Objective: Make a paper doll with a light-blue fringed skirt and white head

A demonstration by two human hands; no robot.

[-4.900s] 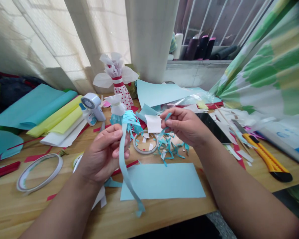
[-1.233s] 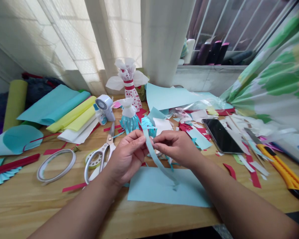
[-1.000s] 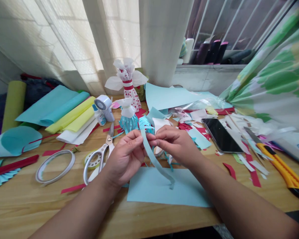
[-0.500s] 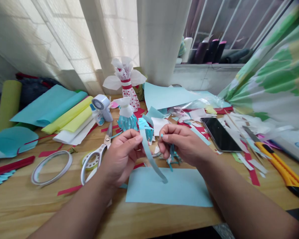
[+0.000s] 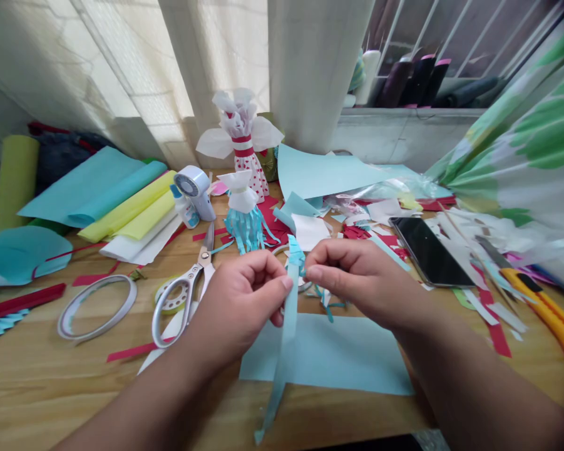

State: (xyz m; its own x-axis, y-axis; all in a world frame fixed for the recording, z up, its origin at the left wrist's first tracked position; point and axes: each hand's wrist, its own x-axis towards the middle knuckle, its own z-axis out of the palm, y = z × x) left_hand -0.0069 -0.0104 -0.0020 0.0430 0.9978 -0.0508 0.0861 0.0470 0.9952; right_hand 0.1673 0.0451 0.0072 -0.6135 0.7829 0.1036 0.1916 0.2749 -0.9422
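Note:
My left hand (image 5: 251,297) pinches a long light blue paper strip (image 5: 287,332), whose lower end hangs past the table's front edge. Small cut fringes show at the strip's upper end, between my two hands. My right hand (image 5: 352,275) has its thumb and fingers pressed together at that fringed end. Beneath the strip lies a light blue paper sheet (image 5: 347,357). Behind my hands stands a small figure with a white top and blue fringe (image 5: 244,219), and farther back a taller white figure with a red-dotted skirt (image 5: 248,150).
Scissors (image 5: 192,282), a tape ring (image 5: 96,307) and a small fan (image 5: 194,188) are on the left. On the right lie a phone (image 5: 429,250), a yellow cutter (image 5: 544,307) and paper scraps. Rolled papers (image 5: 117,188) rest at the back left.
The strip has swung downward and now hangs closer to me. My right hand has come nearer to my left and now meets the strip's fringed end. The view has shifted slightly.

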